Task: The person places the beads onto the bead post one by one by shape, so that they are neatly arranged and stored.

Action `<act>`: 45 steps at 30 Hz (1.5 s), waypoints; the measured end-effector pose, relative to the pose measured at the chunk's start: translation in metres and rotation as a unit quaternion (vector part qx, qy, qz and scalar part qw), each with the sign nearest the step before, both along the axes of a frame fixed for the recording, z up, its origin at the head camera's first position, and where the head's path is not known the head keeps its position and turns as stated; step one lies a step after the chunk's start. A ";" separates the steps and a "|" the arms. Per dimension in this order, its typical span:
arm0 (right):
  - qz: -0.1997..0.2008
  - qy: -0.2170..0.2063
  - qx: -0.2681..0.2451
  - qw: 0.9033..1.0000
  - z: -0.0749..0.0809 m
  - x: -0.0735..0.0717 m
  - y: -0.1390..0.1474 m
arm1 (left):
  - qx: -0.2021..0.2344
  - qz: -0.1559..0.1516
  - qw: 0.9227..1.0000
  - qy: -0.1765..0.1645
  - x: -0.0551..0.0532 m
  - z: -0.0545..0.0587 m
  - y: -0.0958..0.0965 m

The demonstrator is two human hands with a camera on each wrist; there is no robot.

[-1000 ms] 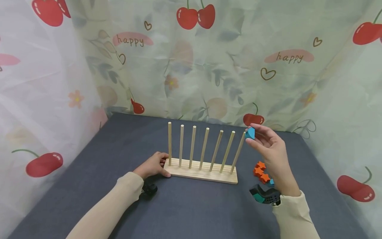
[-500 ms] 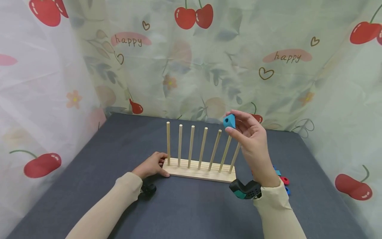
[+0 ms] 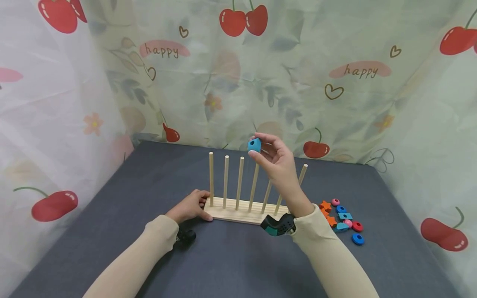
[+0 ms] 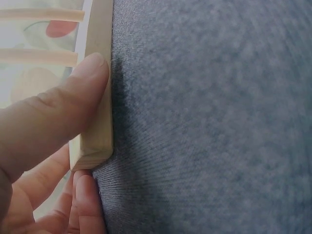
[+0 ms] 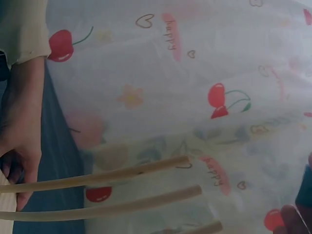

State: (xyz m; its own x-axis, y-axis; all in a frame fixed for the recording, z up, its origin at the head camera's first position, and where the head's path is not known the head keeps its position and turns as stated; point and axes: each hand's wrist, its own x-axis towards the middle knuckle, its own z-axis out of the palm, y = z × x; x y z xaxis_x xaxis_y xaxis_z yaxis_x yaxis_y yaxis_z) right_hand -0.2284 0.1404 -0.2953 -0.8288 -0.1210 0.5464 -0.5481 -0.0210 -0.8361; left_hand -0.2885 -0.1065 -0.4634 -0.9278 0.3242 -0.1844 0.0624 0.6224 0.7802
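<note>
My left hand (image 3: pixel 189 207) grips the left end of a wooden peg rack (image 3: pixel 232 214). In the left wrist view its thumb (image 4: pixel 80 92) presses the front of the base (image 4: pixel 100 129), with fingers around the end. A small blue bead (image 3: pixel 256 146) with a hole is pinched between the thumb and fingers of my right hand (image 3: pixel 281 169). It is held at the top of the fourth peg from the left, apart or touching I cannot tell. My right hand and wrist cover parts of the pegs to the right. Only the bead's edge (image 5: pixel 305 189) shows in the right wrist view.
Right of the rack lies a group of loose beads: orange stars (image 3: pixel 325 206), a red ring (image 3: pixel 357 226), blue rings (image 3: pixel 358 239), pink balls (image 3: pixel 335 202) and blue blocks (image 3: pixel 345 216). A patterned curtain (image 3: pixel 238 82) encloses the dark cloth-covered table (image 3: pixel 223 265).
My right hand has carried the blue bead leftward and slightly up, from the rightmost peg to the fourth peg from the left. The loose beads are uncovered. My left hand stays put.
</note>
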 end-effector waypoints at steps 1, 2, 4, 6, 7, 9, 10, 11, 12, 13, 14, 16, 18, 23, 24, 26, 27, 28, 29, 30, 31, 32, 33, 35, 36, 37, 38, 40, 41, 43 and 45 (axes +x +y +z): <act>-0.007 0.012 0.010 1.000 -0.003 -0.002 -0.003 | -0.001 -0.001 1.000 0.001 0.000 0.000 0.000; -0.012 0.022 0.019 1.000 -0.005 -0.004 -0.005 | -0.001 -0.001 1.000 0.002 0.000 0.000 -0.001; -0.027 0.041 0.041 0.998 -0.011 -0.008 -0.011 | -0.001 0.001 1.000 0.001 0.001 0.000 -0.001; -0.042 0.059 0.060 0.996 -0.016 -0.011 -0.015 | -0.001 0.001 1.000 0.000 0.001 0.000 -0.001; -0.049 0.067 0.066 0.994 -0.019 -0.013 -0.017 | -0.001 0.000 1.000 0.001 0.001 0.000 -0.001; -0.059 0.081 0.064 0.993 -0.025 -0.016 -0.020 | 0.001 0.002 1.000 -0.002 0.000 0.000 -0.001; -0.063 0.084 0.059 0.993 -0.027 -0.017 -0.021 | 0.003 0.004 1.000 -0.004 0.000 0.000 -0.001; -0.067 0.086 0.052 0.993 -0.030 -0.019 -0.022 | 0.002 0.002 1.000 -0.003 0.000 0.000 -0.001; -0.071 0.085 0.044 0.993 -0.033 -0.020 -0.023 | 0.001 0.002 1.000 -0.003 0.000 0.000 -0.001; -0.075 0.082 0.036 0.993 -0.035 -0.021 -0.023 | 0.002 0.003 1.000 -0.004 0.000 0.000 -0.001; -0.079 0.077 0.030 0.993 -0.037 -0.022 -0.024 | 0.003 0.005 1.000 -0.006 0.000 0.000 0.000; -0.086 0.063 0.019 0.994 -0.042 -0.025 -0.025 | 0.002 0.004 1.000 -0.006 0.000 0.001 0.000; -0.091 0.047 0.012 0.995 -0.047 -0.027 -0.026 | 0.003 0.005 1.000 -0.007 0.001 0.002 -0.001; -0.087 0.021 -0.013 0.996 -0.055 -0.030 -0.029 | 0.004 0.007 1.000 -0.007 0.002 0.004 0.000; -0.086 0.018 -0.018 0.996 -0.057 -0.031 -0.029 | 0.004 0.007 1.000 -0.007 0.003 0.004 0.000; -0.083 0.013 -0.027 0.996 -0.059 -0.032 -0.030 | 0.003 0.006 1.000 -0.006 0.003 0.005 0.000; -0.080 0.009 -0.033 0.996 -0.060 -0.032 -0.031 | 0.003 0.007 1.000 -0.006 0.003 0.004 0.000; -0.079 0.004 -0.037 0.996 -0.061 -0.032 -0.031 | 0.004 0.007 1.000 -0.006 0.003 0.004 0.000; -0.077 -0.002 -0.042 0.996 -0.062 -0.033 -0.031 | 0.004 0.007 1.000 -0.006 0.003 0.004 -0.001; -0.074 -0.009 -0.047 0.996 -0.063 -0.033 -0.032 | 0.004 0.007 1.000 -0.006 0.003 0.003 -0.001; -0.071 -0.016 -0.053 0.996 -0.064 -0.033 -0.031 | 0.004 0.007 1.000 -0.006 0.002 0.003 -0.001; -0.067 -0.025 -0.059 0.996 -0.065 -0.033 -0.031 | 0.003 0.006 1.000 -0.006 0.002 0.003 -0.001; -0.062 -0.034 -0.065 0.995 -0.066 -0.033 -0.031 | 0.003 0.007 1.000 -0.007 0.002 0.003 -0.001; -0.055 -0.048 -0.075 0.995 -0.068 -0.033 -0.031 | 0.003 0.008 1.000 -0.008 0.002 0.003 0.000; -0.050 -0.053 -0.079 0.994 -0.069 -0.033 -0.031 | 0.001 0.007 1.000 -0.006 0.001 0.002 0.000; -0.047 -0.056 -0.082 0.994 -0.070 -0.033 -0.031 | 0.001 0.007 1.000 -0.006 0.001 0.002 0.000; -0.044 -0.058 -0.085 0.994 -0.070 -0.033 -0.031 | 0.001 0.007 1.000 -0.006 0.001 0.001 0.000; -0.042 -0.057 -0.084 0.994 -0.070 -0.033 -0.031 | 0.001 0.006 1.000 -0.004 0.001 0.001 0.000; -0.039 -0.056 -0.084 0.994 -0.070 -0.033 -0.031 | 0.000 0.005 1.000 -0.003 0.001 0.001 0.000; -0.036 -0.054 -0.080 0.995 -0.070 -0.033 -0.030 | 0.001 0.007 1.000 -0.005 0.001 0.001 0.000; -0.032 -0.053 -0.074 0.995 -0.070 -0.034 -0.029 | 0.000 0.005 1.000 -0.006 0.002 0.002 -0.001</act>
